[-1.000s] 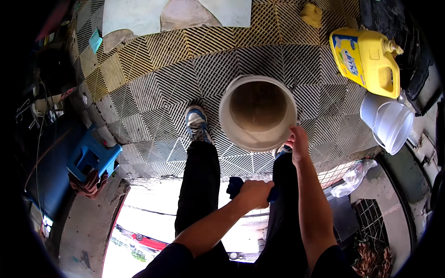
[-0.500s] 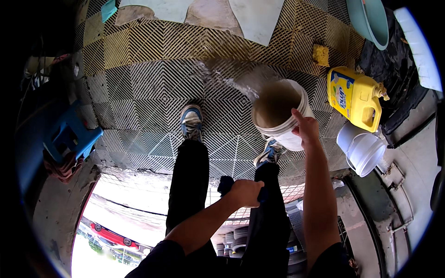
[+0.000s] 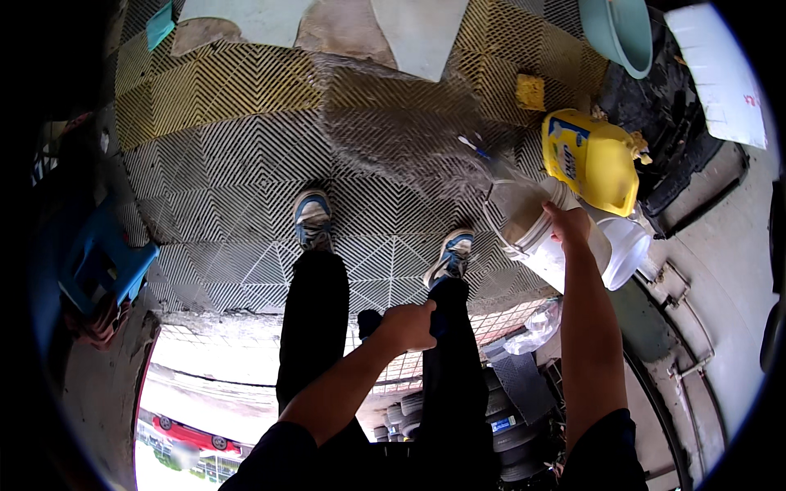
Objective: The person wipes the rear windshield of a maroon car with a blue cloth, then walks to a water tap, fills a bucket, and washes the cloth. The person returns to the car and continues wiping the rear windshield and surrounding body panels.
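Observation:
My right hand is closed on the rim of a white bucket, which tips forward with its mouth toward the floor mat. Greyish water pours from it and spreads over the grid tiles. A thin white and blue stick-like thing shows in the flow. Between my knees, my left hand is closed round a dark blue, cloth-like bundle; its ends stick out on both sides of the fist. Past the bucket stand a yellow jug and a smaller white tub.
A yellow sponge lies near the jug, with a pale green basin farther off. To the left is a blue stool. Pale flat sheets lie ahead. Tyres are stacked behind me, near a clear plastic bag.
My right hand has moved the bucket to the right and tipped it further. The water has spread widely over the tiles. My left hand still grips the dark blue bundle.

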Demonstrator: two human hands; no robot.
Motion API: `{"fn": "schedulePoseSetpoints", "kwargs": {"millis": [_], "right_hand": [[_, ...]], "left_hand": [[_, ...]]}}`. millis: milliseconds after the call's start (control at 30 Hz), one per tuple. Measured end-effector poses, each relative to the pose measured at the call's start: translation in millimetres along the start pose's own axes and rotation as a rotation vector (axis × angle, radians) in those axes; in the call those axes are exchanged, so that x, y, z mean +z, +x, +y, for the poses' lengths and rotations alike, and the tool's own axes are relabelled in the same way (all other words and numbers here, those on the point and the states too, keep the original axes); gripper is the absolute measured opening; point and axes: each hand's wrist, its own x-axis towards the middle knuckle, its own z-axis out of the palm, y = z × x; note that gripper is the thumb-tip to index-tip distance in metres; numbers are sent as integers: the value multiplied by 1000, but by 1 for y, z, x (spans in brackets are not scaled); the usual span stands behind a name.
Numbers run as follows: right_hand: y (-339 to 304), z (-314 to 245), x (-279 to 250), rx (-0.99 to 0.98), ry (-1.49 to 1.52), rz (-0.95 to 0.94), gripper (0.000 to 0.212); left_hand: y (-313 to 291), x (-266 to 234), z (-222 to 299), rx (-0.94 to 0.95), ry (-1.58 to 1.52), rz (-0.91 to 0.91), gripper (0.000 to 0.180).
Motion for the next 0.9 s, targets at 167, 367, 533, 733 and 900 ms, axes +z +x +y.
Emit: {"fn": "schedulePoseSetpoints", "kwargs": {"millis": [167, 367, 533, 733, 900], "right_hand": [[-35, 39, -57, 17, -50, 43, 64], [-109, 104, -136, 115, 232, 21, 70], [-173, 216, -175, 169, 729, -16, 59], [-250, 378, -140, 77, 1296, -14, 34], [-329, 453, -158, -58, 1701, -4, 26]], "left_hand": [[-29, -25, -16, 5, -224, -260, 58], [-62, 68, -102, -197, -379, -25, 83], [-177, 44, 24, -231, -376, 142, 68], [-206, 72, 155, 139, -518, 315, 19], [-197, 125, 297, 104, -490, 177, 18]]}}
